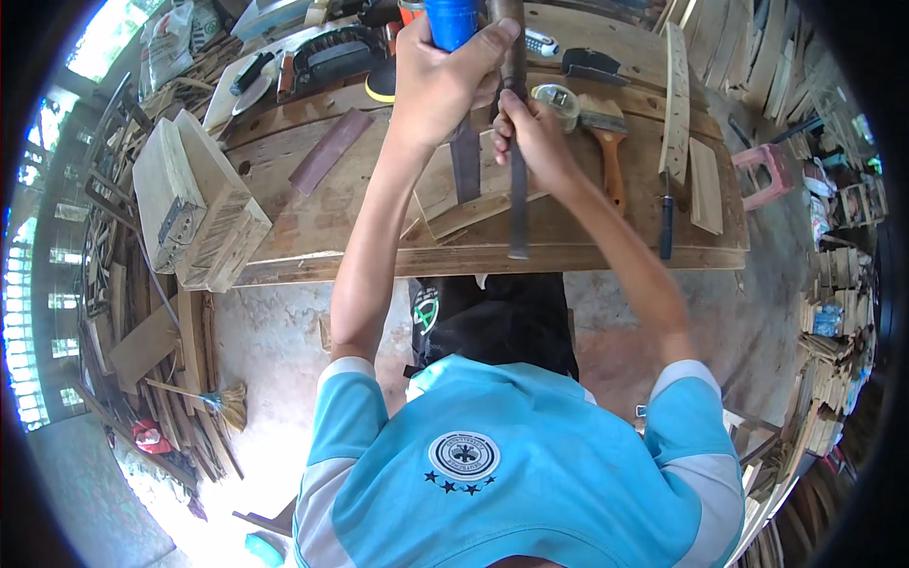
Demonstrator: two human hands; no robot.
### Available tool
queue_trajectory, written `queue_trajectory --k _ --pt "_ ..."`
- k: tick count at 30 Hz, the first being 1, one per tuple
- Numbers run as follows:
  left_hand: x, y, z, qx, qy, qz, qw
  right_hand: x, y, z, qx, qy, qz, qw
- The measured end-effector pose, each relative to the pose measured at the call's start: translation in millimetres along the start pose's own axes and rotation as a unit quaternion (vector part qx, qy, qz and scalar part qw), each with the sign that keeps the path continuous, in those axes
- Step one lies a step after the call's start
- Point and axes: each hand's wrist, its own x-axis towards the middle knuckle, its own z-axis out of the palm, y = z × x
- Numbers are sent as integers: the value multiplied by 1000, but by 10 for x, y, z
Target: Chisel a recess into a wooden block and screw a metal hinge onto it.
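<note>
- Over the far half of a wooden workbench (312, 204), the person's two bare hands are working close together, with both forearms reaching up from the blue shirt at the lower edge.
- The left hand (440, 80) is clenching its fingers around a blue cylindrical handle (451, 21), which is running off the top of the picture.
- The right hand (532, 133) is wrapping its fingers tightly round a long dark metal tool (517, 194); the shaft is passing through the fist and pointing down toward the near edge of the bench.
- A flat piece of pale wood (445, 194) is lying on the bench under both hands, with a short dark blade (466, 161) resting across it just beside the long tool.
- A paintbrush (608, 142) with an orange handle is lying just right of the right hand, and a small round tin (557, 99) is sitting behind it.
- A curved wooden slat (675, 99) is resting near the right end of the bench.
- A pale wooden box (194, 204) is sitting on the left corner, well apart from the hands.
- A straw broom (213, 402) is lying on the floor at the left.
</note>
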Motion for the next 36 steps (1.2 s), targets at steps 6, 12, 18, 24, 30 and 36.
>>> queue_trajectory --k 6,12,18,24,30,36 --pt "74 54 -27 -13 42 -61 997 86 161 23 12 148 -55 987" --pt "221 -322 -432 -61 162 -2 985 43 193 85 -109 181 -114 971" --pt "-134 -312 -535 -55 380 -23 923 87 286 83 -185 227 -131 947" --pt "-417 22 -405 -142 298 132 935 125 350 26 -290 231 -189 909" --pt "-446 40 -251 -16 105 168 980 14 160 113 -167 171 -77 968" --pt "-390 -33 -280 -103 82 173 976 33 147 134 -109 167 -58 978"
